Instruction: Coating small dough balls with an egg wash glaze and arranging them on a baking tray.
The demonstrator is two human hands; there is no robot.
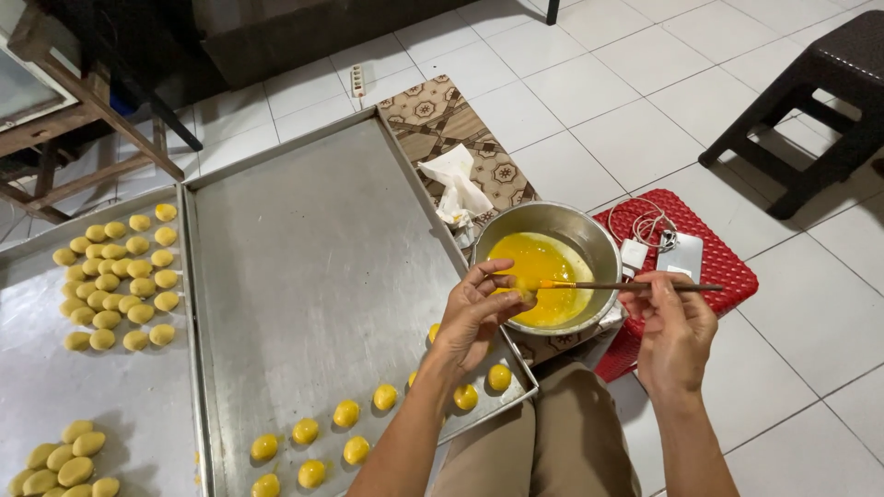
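- The left hand [474, 313] holds a small yellow dough ball [523, 287] pinched at its fingertips, just above the near rim of the metal bowl [589, 241] of beaten egg.
- The right hand [672, 322] has its fingers closed around the far end of a thin brush [626, 286], gripping it like a pencil.
- The brush's long axis runs nearly level, from the right hand leftward across the bowl, and its yellow bristle tip meets the dough ball.
- So the ball lies to the left of the right hand's fingers, at the tip of the brush, and the left hand is the one already on it.
- Below the left wrist lies a large steel tray [313, 258] with glossy glazed balls [345, 414] in rows along its near edge.
- A second tray [37, 368] to the left carries paler unglazed balls [120, 276] in clusters.
- A crumpled tissue [456, 189] lies behind the bowl; a red stool [727, 267] beside it holds a phone and cable.
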